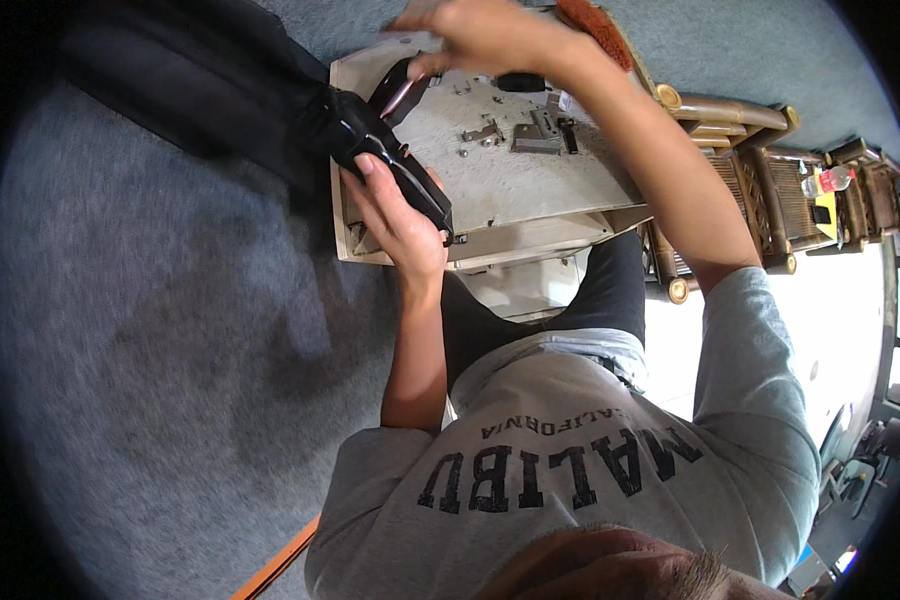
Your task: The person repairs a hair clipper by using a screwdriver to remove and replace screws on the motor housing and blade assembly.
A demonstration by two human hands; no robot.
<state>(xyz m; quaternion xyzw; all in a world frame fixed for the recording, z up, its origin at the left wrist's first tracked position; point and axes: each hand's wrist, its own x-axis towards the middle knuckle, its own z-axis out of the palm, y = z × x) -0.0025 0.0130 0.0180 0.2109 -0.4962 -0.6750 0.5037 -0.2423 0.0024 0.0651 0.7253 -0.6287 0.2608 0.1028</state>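
My left hand grips a glossy black elongated device over the left end of a scuffed whitish tabletop. My right hand is raised above the back of the table, blurred, fingers apart; its thumb is near a dark, purple-edged curved piece beside the device. I cannot tell if they touch. Small metal plates, little screws or fittings and a black oval item lie on the tabletop. A large black cloth or bag lies left of the device.
An orange-brown brush-like item lies at the back edge. Bamboo furniture stands at right, with a plastic bottle and a yellow item on it. An orange strip crosses the lower left. My legs are below the table front.
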